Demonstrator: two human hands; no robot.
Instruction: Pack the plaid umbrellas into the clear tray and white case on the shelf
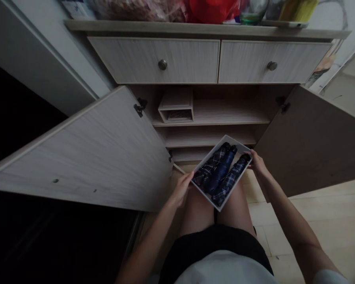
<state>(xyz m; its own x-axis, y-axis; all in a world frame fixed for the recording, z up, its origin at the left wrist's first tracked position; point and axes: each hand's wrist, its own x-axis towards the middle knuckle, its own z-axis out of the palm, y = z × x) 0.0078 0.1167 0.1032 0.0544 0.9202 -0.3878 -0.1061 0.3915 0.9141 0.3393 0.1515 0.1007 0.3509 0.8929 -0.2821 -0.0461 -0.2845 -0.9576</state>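
Between my hands is a white rectangular box, tilted at an angle above my thighs. Inside it lie three folded umbrellas, side by side, in dark blue and dark plaid cloth. My left hand grips the box at its left corner, thumb by the rim. Around the right corner is my right hand, its fingers partly hidden under the box. Just beyond the box stands a pale wooden cabinet with its lower shelves exposed.
Both cabinet doors, the left door and the right door, are swung outward on either side of me. A small white organizer sits on the upper shelf. Bags and a red item rest on the cabinet top.
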